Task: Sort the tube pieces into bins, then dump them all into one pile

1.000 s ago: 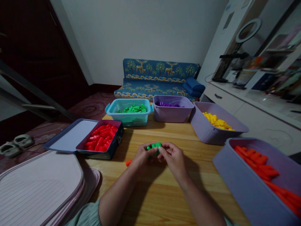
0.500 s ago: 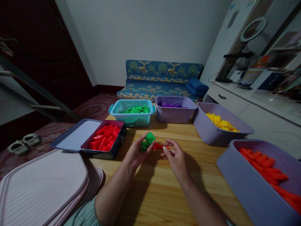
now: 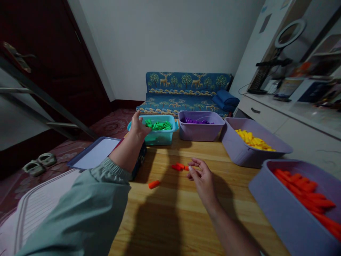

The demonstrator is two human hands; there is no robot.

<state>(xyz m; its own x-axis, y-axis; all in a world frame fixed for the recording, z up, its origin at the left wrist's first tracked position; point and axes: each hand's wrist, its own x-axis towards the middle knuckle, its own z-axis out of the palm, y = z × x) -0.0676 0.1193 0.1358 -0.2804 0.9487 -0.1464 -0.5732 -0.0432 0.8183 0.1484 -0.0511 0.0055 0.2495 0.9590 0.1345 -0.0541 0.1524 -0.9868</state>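
My left hand (image 3: 138, 127) is stretched over the left end of the teal bin (image 3: 162, 138), fingers spread and seemingly holding nothing. Inside that bin lie green plastic pieces (image 3: 162, 126). My right hand (image 3: 203, 176) hovers low over the wooden table, its fingers loosely curled and apart. Right at its thumb tip is a small orange piece (image 3: 187, 168); whether they touch is hard to see. Just left of it are a red piece (image 3: 176, 167) and an orange-red piece (image 3: 180, 165). Another orange piece (image 3: 153, 184) lies alone nearer to me.
A purple bin (image 3: 199, 134) holds purple pieces, another bin (image 3: 237, 156) yellow ones. Orange pieces (image 3: 303, 188) fill a bin (image 3: 269, 199) at right. My left arm mostly hides the dark case with its open lid (image 3: 97, 153). A patterned sofa (image 3: 181, 89) stands behind.
My left hand has moved from the middle of the table to the teal bin, and the green pieces are gone from it. The lone orange piece now shows. My right hand has barely moved.
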